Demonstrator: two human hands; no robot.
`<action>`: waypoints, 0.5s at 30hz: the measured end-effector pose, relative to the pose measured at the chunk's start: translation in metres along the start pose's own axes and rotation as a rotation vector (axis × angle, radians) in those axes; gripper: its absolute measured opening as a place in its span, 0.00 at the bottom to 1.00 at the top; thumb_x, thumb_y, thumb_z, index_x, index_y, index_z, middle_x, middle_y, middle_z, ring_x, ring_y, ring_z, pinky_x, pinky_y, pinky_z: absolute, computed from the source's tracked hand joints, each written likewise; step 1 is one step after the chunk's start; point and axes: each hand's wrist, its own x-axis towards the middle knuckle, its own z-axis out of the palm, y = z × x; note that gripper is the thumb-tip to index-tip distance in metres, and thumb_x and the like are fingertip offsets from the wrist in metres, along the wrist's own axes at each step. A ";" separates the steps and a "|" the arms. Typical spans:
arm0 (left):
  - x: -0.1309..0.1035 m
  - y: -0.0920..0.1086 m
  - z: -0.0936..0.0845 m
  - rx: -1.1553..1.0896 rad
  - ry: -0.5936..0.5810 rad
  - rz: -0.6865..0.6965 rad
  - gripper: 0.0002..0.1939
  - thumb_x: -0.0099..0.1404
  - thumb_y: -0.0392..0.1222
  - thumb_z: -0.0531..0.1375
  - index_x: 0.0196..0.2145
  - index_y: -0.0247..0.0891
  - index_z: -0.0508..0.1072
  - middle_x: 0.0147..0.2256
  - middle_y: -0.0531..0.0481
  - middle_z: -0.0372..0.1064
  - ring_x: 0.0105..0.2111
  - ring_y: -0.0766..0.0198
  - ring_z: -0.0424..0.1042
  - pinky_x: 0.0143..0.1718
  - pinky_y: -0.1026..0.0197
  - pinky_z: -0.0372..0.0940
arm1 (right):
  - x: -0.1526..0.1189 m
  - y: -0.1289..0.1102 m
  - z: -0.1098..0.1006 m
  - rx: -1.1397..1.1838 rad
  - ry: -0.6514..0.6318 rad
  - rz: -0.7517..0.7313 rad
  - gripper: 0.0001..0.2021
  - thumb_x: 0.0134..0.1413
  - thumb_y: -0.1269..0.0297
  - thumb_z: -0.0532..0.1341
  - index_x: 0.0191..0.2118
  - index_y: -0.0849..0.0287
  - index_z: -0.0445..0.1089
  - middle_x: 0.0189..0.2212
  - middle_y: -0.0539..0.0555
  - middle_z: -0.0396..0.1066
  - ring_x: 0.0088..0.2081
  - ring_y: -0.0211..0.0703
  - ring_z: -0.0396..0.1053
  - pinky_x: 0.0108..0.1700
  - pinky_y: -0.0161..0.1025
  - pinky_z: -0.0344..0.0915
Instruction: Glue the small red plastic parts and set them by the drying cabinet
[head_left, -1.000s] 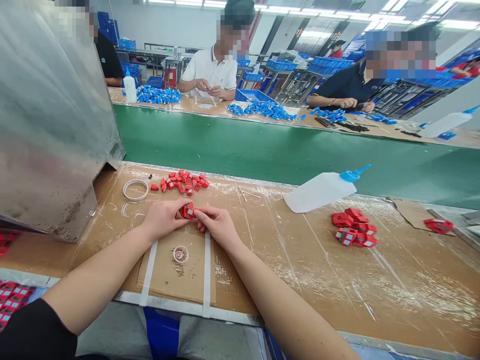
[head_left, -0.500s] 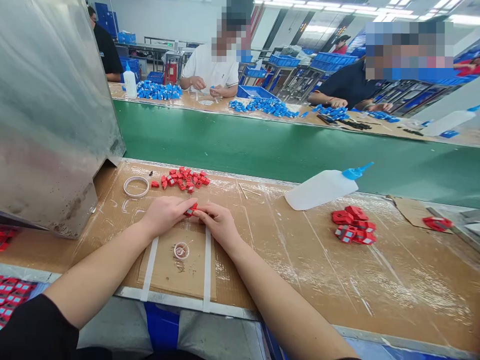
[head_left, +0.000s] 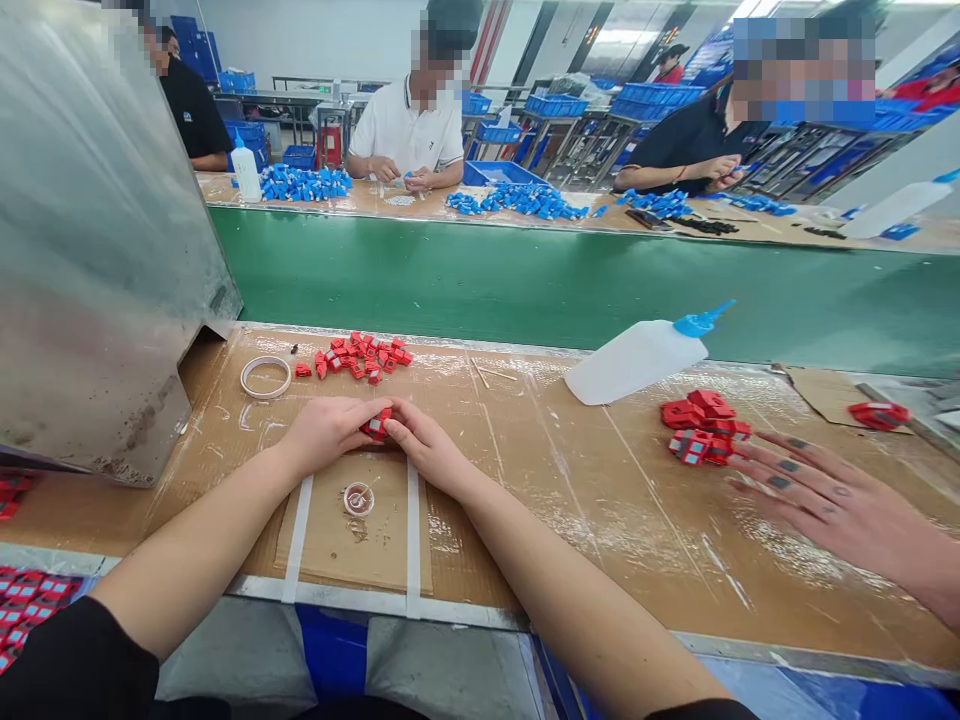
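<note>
My left hand [head_left: 328,430] and my right hand [head_left: 424,445] meet at the middle of the cardboard-covered bench [head_left: 570,480], both pinching one small red part [head_left: 376,424] between their fingertips. A loose heap of the same red parts [head_left: 360,357] lies just beyond my hands. A small clear cap with a stick in it [head_left: 358,497] sits on the taped cardboard square just below my hands.
A tape ring [head_left: 265,377] lies left of the heap. A white squeeze bottle with blue nozzle [head_left: 641,353] lies tilted at right, near a second red pile [head_left: 701,426]. A co-worker's hand [head_left: 817,495] reaches in beside that pile. Metal housing [head_left: 97,240] at left; green conveyor [head_left: 570,285] behind.
A co-worker's hand has come in from the right next to the red pile. My hands have lowered slightly, still closed on the red part.
</note>
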 end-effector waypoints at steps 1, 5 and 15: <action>0.000 0.000 0.000 -0.009 -0.007 -0.006 0.24 0.74 0.49 0.58 0.65 0.44 0.63 0.51 0.46 0.74 0.49 0.58 0.75 0.49 0.59 0.67 | 0.000 0.001 0.000 0.008 -0.005 0.005 0.22 0.74 0.44 0.55 0.56 0.58 0.66 0.49 0.58 0.70 0.52 0.54 0.68 0.56 0.46 0.66; 0.001 -0.001 0.001 -0.031 -0.027 -0.045 0.25 0.72 0.48 0.60 0.65 0.44 0.64 0.52 0.46 0.74 0.49 0.57 0.75 0.49 0.58 0.67 | 0.001 0.006 -0.002 -0.002 -0.011 0.006 0.23 0.75 0.43 0.54 0.56 0.59 0.65 0.50 0.58 0.70 0.53 0.54 0.68 0.57 0.47 0.64; 0.005 0.001 -0.009 -0.458 -0.060 -0.256 0.31 0.65 0.55 0.67 0.63 0.48 0.68 0.46 0.52 0.76 0.42 0.62 0.75 0.45 0.62 0.66 | 0.007 0.006 -0.008 0.315 -0.027 0.147 0.27 0.66 0.41 0.65 0.55 0.60 0.71 0.46 0.57 0.72 0.44 0.48 0.72 0.49 0.40 0.70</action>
